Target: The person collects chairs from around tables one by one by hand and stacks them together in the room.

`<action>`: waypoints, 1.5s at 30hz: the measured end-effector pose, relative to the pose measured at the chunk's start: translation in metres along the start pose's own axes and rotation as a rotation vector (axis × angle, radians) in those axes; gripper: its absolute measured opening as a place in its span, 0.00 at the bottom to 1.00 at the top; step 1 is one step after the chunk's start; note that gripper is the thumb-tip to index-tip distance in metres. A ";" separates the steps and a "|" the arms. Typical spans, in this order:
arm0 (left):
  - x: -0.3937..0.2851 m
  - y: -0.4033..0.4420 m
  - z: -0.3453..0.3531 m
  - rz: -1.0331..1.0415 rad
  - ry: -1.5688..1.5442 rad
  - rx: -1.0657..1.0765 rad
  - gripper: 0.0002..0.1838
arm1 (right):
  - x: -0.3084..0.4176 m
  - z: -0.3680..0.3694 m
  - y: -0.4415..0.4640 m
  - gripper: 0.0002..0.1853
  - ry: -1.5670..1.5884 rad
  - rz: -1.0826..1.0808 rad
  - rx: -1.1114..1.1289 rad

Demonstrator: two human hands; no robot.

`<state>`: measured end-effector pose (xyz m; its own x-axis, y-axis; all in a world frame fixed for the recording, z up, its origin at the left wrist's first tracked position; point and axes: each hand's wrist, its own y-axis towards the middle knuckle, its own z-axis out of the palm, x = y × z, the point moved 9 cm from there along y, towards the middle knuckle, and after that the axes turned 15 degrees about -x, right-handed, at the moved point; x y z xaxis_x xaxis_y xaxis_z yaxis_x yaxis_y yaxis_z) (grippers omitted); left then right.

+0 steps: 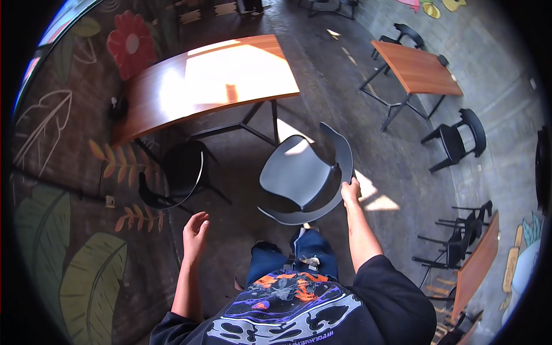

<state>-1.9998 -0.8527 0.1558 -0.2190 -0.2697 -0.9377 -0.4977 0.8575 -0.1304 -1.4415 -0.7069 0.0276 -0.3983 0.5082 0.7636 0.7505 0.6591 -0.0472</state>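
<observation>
A dark grey chair (293, 172) with a curved backrest stands right in front of me, its seat facing up. My right hand (351, 191) is wrapped around the right side of that backrest. My left hand (197, 227) is in the air with nothing in it, its fingers slightly bent and apart from the thumb. Close beyond the left hand is a black chair (181, 172), which it does not appear to touch. A long wooden table (155, 103) with dark metal legs stands beyond both chairs, sunlight glaring on its top.
To the right are a smaller wooden table (420, 69) and a black chair (458, 141) by the grey wall. Several dark chairs (454, 244) cluster beside another wooden table (478, 264) at lower right. A painted wall (52, 230) runs along the left. Far ahead, a person's legs (250, 6) show.
</observation>
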 end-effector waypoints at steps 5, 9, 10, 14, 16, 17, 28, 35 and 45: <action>-0.053 0.026 0.137 0.248 0.208 0.204 0.38 | 0.047 -0.079 0.008 0.17 -0.136 -0.415 -0.054; -0.117 0.002 0.287 0.661 0.363 0.373 0.64 | 0.120 -0.176 -0.018 0.15 -0.153 -0.844 0.045; -0.127 -0.014 0.322 0.752 0.433 0.422 0.66 | 0.137 -0.203 -0.027 0.15 -0.127 -0.964 0.061; -0.163 -0.089 0.416 0.751 0.142 0.713 0.53 | 0.176 -0.296 -0.030 0.15 -0.255 -1.254 0.044; -0.187 -0.136 0.429 0.889 -0.080 0.755 0.25 | 0.188 -0.325 -0.017 0.14 -0.327 -1.370 -0.014; -0.194 -0.150 0.432 0.790 -0.101 0.734 0.19 | 0.189 -0.333 -0.005 0.13 -0.327 -1.373 -0.031; -0.300 -0.141 0.452 0.717 -0.173 0.466 0.10 | 0.255 -0.395 0.072 0.14 -0.284 -1.437 -0.208; -0.356 -0.027 0.464 0.909 -0.024 0.429 0.13 | 0.008 -0.370 0.180 0.22 0.319 -0.245 -0.553; -0.377 0.242 0.521 0.655 -0.133 0.152 0.09 | 0.205 -0.226 0.355 0.15 0.410 -0.449 -0.387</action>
<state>-1.6005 -0.3156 0.3105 -0.3255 0.3735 -0.8686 -0.1722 0.8799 0.4429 -1.1375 -0.4944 0.3133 -0.5396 -0.0651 0.8394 0.7240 0.4731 0.5020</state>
